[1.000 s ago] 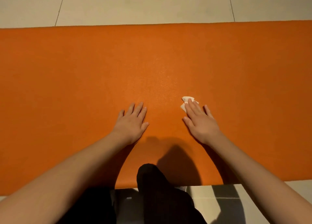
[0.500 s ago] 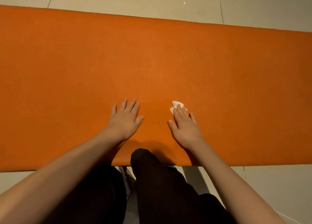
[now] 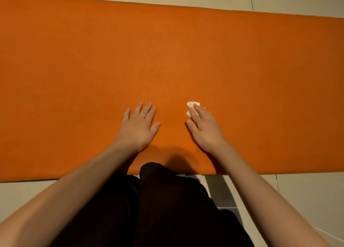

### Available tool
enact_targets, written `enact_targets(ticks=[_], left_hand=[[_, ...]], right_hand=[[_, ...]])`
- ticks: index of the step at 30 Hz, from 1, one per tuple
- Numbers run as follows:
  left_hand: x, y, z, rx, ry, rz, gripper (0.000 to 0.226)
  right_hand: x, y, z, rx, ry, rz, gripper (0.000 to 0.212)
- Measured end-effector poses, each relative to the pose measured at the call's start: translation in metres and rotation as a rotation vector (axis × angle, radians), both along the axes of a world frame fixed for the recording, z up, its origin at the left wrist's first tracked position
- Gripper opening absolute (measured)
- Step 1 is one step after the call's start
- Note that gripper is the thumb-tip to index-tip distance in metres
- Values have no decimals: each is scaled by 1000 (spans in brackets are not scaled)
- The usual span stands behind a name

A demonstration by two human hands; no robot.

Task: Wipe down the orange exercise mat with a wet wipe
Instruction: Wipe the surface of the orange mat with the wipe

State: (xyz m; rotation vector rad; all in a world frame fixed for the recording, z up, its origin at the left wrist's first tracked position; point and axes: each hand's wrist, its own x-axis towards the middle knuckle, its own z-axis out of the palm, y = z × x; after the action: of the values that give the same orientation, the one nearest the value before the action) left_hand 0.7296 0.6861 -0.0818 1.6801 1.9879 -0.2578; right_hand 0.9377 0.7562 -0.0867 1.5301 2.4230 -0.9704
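1. My left hand point(image 3: 138, 127) lies flat on the orange mat point(image 3: 167, 51), palm down, with the fingers straight and a little apart; it holds nothing.
2. My right hand point(image 3: 204, 129) is near it, also palm down on the mat, and the two hands do not touch.
3. The fingers of my right hand are straight and press on a small white wipe point(image 3: 192, 105); they are not curled round it.
4. The wipe is crumpled under my right fingertips, and parts of it show ahead of them and on the thumb side.
5. The mat stretches far to both sides of my hands and ahead of them.
6. Behind my hands, my legs in black trousers point(image 3: 167, 200) reach the near edge of the mat, above the pale tiled floor point(image 3: 307, 1).
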Motion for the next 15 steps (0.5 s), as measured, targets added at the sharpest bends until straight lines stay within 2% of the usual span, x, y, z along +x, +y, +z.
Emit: enact_targets(ticks=[4, 6, 11, 15], left_hand=[[1, -1, -1, 26, -5, 4, 62], [1, -1, 0, 30, -11, 5, 62], [1, -2, 0, 36, -8, 8, 61], [1, -3, 0, 43, -2, 15, 61]], right_hand=[[21, -37, 14, -35, 57, 142, 59], [33, -40, 19, -47, 11, 212, 63], [20, -14, 8, -26, -101, 160, 64], [26, -42, 16, -59, 28, 206, 70]])
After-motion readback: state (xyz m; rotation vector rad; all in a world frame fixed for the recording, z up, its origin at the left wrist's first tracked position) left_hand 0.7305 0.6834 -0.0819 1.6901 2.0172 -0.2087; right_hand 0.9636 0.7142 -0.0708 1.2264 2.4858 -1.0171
